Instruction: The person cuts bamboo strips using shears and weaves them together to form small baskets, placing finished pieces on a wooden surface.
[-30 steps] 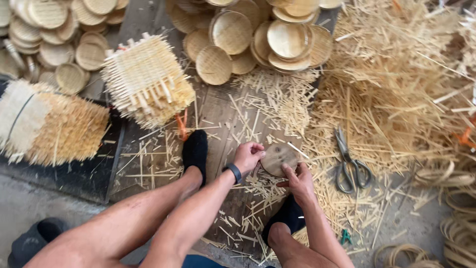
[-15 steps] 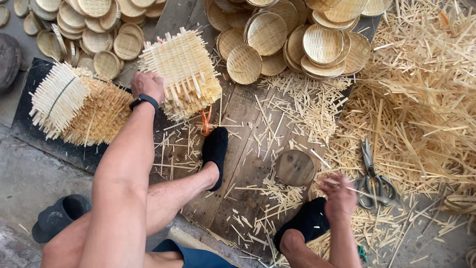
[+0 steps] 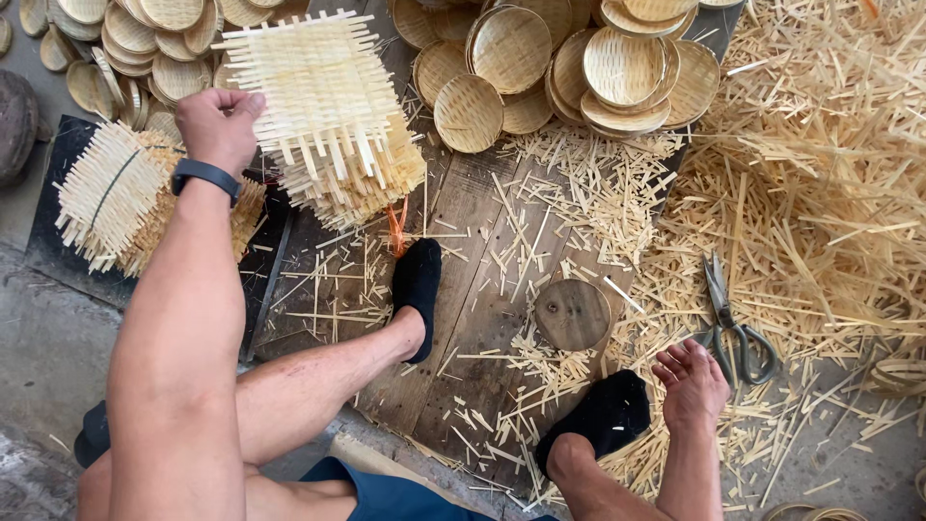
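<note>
My left hand [image 3: 220, 123] grips the near-left edge of a square woven bamboo mat [image 3: 313, 82], thumb and fingers pinched on the loose strip ends, and lifts it clear of the stack of woven mats [image 3: 362, 178] just beneath it. My right hand [image 3: 693, 383] holds nothing; it hangs loose and half open, fingers curled, just to the right of the round wooden block [image 3: 573, 314].

Taking that block as the landmark: the stack and the lifted mat are up and to its left, well apart from it. A bundle of mats tied with a dark band [image 3: 116, 198] lies farther left still, beyond my left forearm. The scissors [image 3: 733, 323] lie to the block's right, just above my right hand, on the heap of bamboo offcuts [image 3: 820, 174]. The finished round woven trays [image 3: 569, 63] are piled beyond the block. My black-socked feet sit near it, one left [image 3: 417, 289], one below [image 3: 603, 420].
</note>
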